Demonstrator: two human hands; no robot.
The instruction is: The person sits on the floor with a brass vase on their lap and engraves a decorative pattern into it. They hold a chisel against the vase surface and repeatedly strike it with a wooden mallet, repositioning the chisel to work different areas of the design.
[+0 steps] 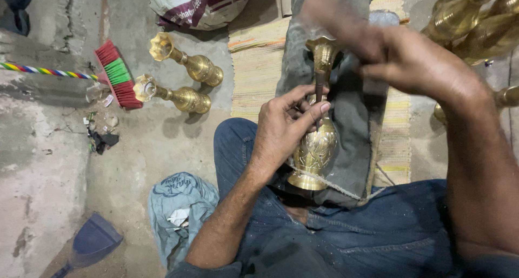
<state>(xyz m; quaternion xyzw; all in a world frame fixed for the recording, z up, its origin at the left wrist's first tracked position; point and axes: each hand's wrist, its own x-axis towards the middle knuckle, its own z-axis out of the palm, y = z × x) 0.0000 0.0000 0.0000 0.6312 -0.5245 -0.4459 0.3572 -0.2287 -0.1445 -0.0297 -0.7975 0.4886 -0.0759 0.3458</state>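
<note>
The left hand [286, 129] grips a thin tool against the brass vase [316, 143] on the lap, the right hand [416, 61] closes near its top, and two more vases [181, 78] lie waiting on the floor [157, 143].

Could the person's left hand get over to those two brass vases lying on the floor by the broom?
Probably yes, but not freely: the left hand is gripping the brass vase on the lap. The two brass vases lie on open concrete to its left, nothing between.

vase [315, 148] on lap, broom [116, 75] far left
</note>
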